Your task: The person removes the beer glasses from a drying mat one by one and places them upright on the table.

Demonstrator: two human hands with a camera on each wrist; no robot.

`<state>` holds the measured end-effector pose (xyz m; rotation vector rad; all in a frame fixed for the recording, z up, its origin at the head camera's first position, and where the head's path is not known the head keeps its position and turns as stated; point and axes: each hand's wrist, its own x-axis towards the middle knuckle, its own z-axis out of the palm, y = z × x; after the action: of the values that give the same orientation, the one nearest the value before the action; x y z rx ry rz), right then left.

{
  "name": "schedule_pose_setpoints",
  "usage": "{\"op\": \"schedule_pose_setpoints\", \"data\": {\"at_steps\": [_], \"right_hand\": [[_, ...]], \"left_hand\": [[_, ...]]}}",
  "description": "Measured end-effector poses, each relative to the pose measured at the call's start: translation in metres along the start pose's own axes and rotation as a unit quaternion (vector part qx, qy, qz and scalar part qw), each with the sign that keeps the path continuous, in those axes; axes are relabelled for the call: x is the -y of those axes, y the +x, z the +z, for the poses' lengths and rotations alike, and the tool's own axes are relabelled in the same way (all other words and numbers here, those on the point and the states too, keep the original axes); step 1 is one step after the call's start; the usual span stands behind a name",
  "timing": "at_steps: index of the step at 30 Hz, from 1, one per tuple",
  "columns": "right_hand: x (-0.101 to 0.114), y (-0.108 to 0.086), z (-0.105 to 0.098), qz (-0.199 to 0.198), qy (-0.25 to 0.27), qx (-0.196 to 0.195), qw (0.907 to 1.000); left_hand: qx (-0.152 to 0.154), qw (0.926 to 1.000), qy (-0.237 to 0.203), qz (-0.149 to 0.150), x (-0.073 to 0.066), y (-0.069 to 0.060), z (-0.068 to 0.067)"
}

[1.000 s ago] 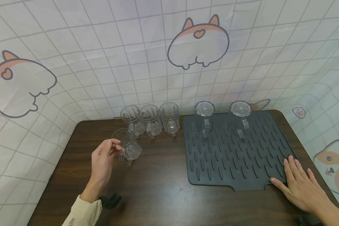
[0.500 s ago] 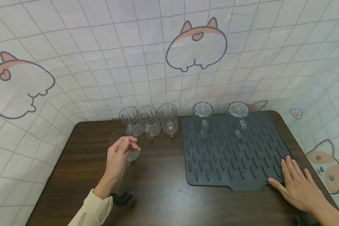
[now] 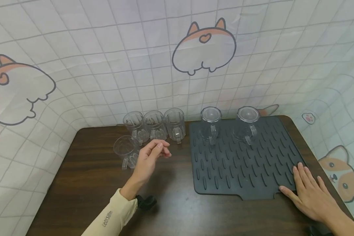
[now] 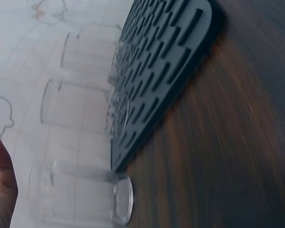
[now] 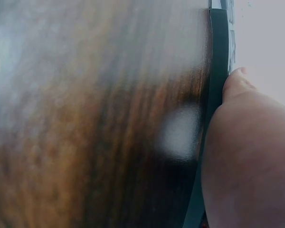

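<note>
My left hand [image 3: 147,159] hovers over the dark table with fingers loosely bent, holding nothing. Just to its left stands a clear glass mug [image 3: 125,147], upright, partly behind the hand. Behind the hand are three upright glass mugs in a row: a left one [image 3: 133,121], a middle one [image 3: 154,120] and a right one [image 3: 175,119]. Two more glass mugs, one [image 3: 210,129] beside the other [image 3: 245,126], sit upside down on a dark grey ridged mat [image 3: 233,170]. Spread flat, my right hand [image 3: 311,198] rests on that mat's front right corner.
A white grid-patterned cloth [image 3: 115,75] with cartoon corgis hangs behind the table and along its sides. The brown wooden table [image 3: 177,209] extends in front of the mat and mugs. In the left wrist view, an upright mug [image 4: 85,194] stands beside the mat's edge.
My left hand has moved right, from the front left mug past it toward the middle of the table, carrying nothing. The right hand stays on the mat. The mugs keep their places.
</note>
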<state>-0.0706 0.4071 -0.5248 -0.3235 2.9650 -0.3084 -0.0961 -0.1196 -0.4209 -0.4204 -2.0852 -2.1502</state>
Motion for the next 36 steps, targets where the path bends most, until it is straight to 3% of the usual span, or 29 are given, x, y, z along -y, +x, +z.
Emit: {"op": "schedule_pose_setpoints", "data": {"at_steps": [17, 25, 36], "right_hand": [[0.0, -0.001, 0.0, -0.001, 0.0, -0.006, 1.0], [0.001, -0.001, 0.0, -0.002, -0.002, -0.006, 1.0], [0.0, -0.001, 0.0, 0.006, 0.004, 0.001, 1.0]], "left_hand": [[0.063, 0.9979, -0.003, -0.016, 0.017, 0.03, 0.05], [0.081, 0.9962, 0.017, -0.027, 0.029, 0.043, 0.067], [0.129, 0.9911, 0.012, -0.028, 0.035, 0.056, 0.095]]}}
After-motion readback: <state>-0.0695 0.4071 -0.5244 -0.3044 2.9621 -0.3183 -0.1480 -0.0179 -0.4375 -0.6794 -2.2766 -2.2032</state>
